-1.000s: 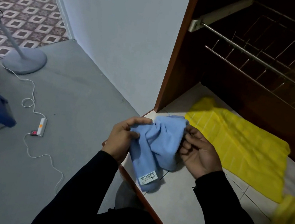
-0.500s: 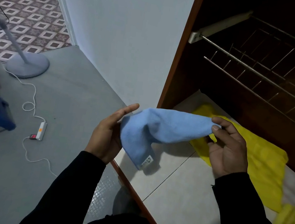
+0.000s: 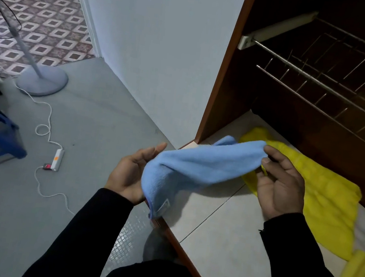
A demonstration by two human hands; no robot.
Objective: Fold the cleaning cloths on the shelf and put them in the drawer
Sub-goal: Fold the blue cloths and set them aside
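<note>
Blue cloth [image 3: 199, 164], frame centre: my right hand [image 3: 280, 187] pinches one corner, my left hand [image 3: 131, 175], fingers straight, supports the other end, stretching it for folding.

Single view, worn on the head, aimed forward and steeply down. Close on both hands, left hand [image 3: 129, 176] and right hand [image 3: 280, 189], at frame centre with a blue cloth [image 3: 199, 164] between. Tiled shelf [image 3: 227, 245] filling lower right, wire rack [image 3: 338, 90] upper right, grey floor [image 3: 79, 128] falling away at left, fan base [image 3: 43, 80] farther off.
</note>
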